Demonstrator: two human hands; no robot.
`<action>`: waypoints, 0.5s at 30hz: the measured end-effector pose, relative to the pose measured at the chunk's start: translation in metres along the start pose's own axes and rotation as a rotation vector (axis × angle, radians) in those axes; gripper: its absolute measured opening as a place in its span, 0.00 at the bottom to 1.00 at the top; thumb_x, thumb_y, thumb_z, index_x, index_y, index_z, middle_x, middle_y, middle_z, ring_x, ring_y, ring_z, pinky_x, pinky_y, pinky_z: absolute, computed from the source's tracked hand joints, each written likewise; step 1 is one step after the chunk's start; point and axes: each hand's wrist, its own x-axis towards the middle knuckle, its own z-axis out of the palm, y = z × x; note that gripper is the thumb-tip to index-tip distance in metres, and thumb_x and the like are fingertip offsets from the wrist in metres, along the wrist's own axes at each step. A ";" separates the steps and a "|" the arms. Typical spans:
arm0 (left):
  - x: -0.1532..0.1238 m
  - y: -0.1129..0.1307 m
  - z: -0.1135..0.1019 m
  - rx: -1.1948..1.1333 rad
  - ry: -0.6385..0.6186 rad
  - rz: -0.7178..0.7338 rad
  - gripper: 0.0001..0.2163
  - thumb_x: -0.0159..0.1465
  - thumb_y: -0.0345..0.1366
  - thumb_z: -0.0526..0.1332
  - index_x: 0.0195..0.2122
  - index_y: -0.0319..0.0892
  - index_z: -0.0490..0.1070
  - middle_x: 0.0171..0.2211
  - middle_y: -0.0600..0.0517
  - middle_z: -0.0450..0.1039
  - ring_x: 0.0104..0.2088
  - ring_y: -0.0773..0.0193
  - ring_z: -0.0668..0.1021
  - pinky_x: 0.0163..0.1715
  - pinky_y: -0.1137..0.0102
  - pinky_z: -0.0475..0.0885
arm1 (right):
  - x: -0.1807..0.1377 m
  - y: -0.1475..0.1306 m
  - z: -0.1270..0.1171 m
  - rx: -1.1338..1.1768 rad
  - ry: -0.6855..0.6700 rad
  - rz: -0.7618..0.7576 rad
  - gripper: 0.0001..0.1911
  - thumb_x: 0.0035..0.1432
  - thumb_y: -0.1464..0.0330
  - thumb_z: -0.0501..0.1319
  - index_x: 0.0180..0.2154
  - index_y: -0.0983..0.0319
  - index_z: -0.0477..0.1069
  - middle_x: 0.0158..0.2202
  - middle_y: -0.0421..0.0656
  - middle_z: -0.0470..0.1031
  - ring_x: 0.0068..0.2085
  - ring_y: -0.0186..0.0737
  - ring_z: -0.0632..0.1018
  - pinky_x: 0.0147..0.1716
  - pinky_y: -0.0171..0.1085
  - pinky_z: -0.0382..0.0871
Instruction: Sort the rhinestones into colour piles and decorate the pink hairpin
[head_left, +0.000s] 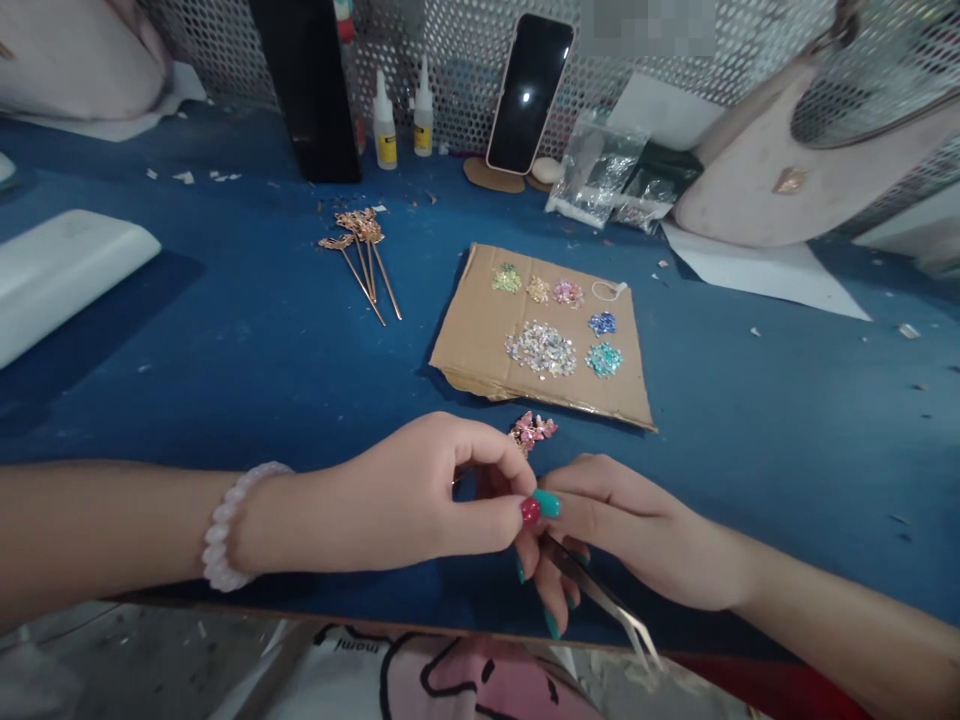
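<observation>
My left hand (420,500), with a pale bead bracelet (225,525) at its wrist, is closed, thumb and forefinger pinched against my right thumb. Just beyond its fingers shows the pink flower head of a hairpin (532,430). Part of a thin stem appears inside the curl of this hand; the rest is hidden. My right hand (630,520) has closed fingers around metal tweezers (596,590), whose bent ends point down to the lower right over the table edge. Whether anything tiny sits between the two thumbs cannot be made out.
A cardboard sheet (472,330) carries piles of silver, green, gold, pink, blue and turquoise stones. Several gold hairpins (367,260) lie to the left. Glue bottles (385,130), a phone (529,95), plastic bags (600,170) and a black box (307,90) stand behind.
</observation>
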 end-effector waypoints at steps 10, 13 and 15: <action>0.001 -0.001 -0.001 0.005 -0.002 -0.008 0.05 0.59 0.27 0.58 0.28 0.39 0.72 0.25 0.59 0.76 0.26 0.75 0.72 0.26 0.83 0.66 | 0.000 0.001 0.000 0.024 -0.001 0.008 0.18 0.61 0.60 0.55 0.28 0.67 0.72 0.20 0.42 0.74 0.22 0.29 0.71 0.25 0.29 0.66; 0.001 0.000 0.000 -0.006 -0.001 -0.019 0.05 0.59 0.27 0.59 0.28 0.39 0.72 0.25 0.59 0.76 0.26 0.75 0.73 0.26 0.83 0.66 | 0.000 0.000 -0.001 0.027 -0.013 0.013 0.18 0.62 0.60 0.54 0.28 0.67 0.72 0.20 0.42 0.74 0.22 0.29 0.71 0.25 0.29 0.66; 0.001 0.001 0.000 -0.017 -0.001 -0.022 0.05 0.59 0.27 0.59 0.27 0.39 0.72 0.25 0.59 0.76 0.26 0.74 0.74 0.26 0.82 0.66 | -0.001 0.000 -0.002 0.033 -0.014 0.026 0.18 0.62 0.60 0.54 0.29 0.67 0.72 0.20 0.42 0.74 0.21 0.28 0.70 0.25 0.29 0.66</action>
